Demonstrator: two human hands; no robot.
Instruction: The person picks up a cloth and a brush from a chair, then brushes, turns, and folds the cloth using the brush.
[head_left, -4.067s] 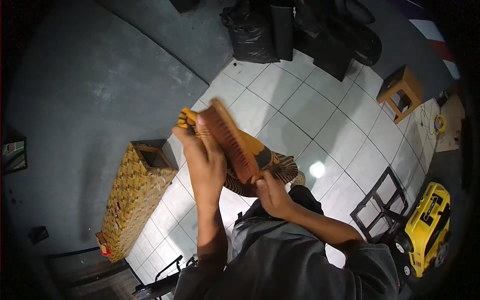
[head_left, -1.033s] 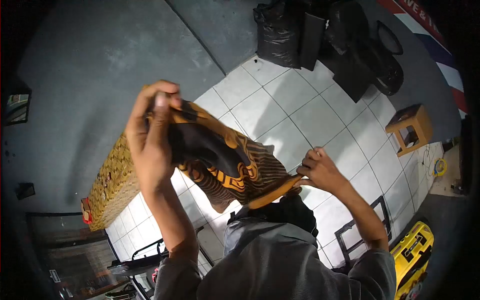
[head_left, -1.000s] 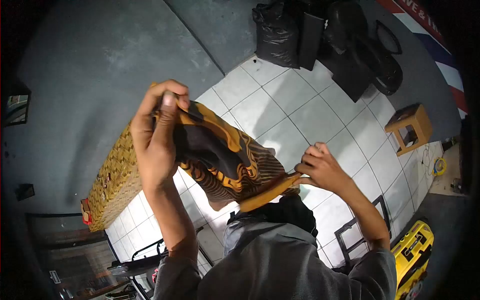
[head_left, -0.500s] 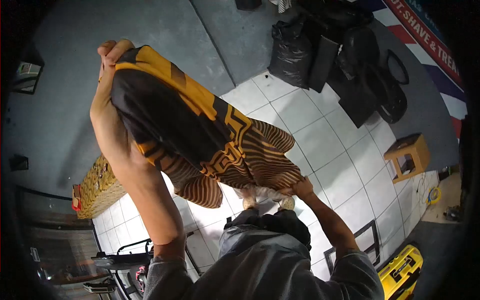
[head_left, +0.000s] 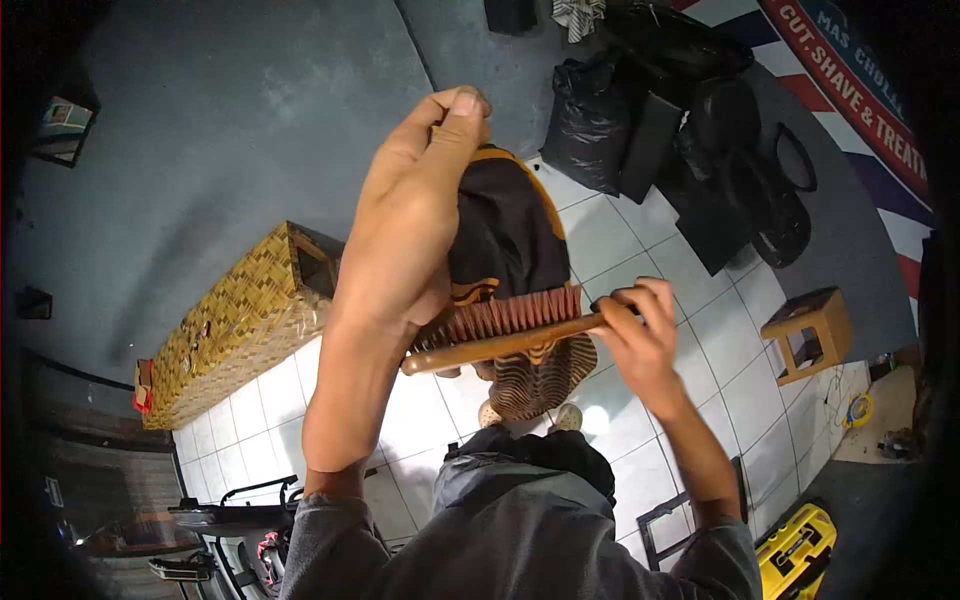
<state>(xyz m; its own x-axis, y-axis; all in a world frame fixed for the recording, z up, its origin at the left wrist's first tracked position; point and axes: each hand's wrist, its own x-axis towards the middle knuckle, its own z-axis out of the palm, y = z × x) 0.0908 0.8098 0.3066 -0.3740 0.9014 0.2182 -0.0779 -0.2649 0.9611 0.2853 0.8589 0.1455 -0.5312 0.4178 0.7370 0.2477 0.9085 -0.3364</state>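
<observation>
- Two bare hands in view: raises the left hand [head_left: 405, 195] high and brings the right hand [head_left: 643, 340] lower, above a white tile floor [head_left: 712, 375].
- Pinches the top of a patterned cloth [head_left: 510, 220] between left thumb and fingers, closed narrow on the fabric.
- Lets the patterned cloth hang from that grip in front of the body, black and orange above, brown-striped toward the bottom, just over a pair of pale shoes [head_left: 567, 416].
- Curls right thumb and fingers around the handle end of a wooden brush [head_left: 490, 350], closed on the wood.
- Lays the wooden brush across the front of the patterned cloth, reddish bristles [head_left: 512, 312] turned away from the body and toward the fabric; cannot tell touching from apart.
- Shows a woven cabinet [head_left: 235, 320] to the left, against a gray wall [head_left: 240, 110].
- Includes black plastic bags [head_left: 588, 125] at the far side, under a barbershop sign [head_left: 850, 90] reading "CUT, SHAVE & TREAT".
- Takes in a wooden stool [head_left: 828, 312] at right, and a yellow toy car [head_left: 800, 545] nearer the body.
</observation>
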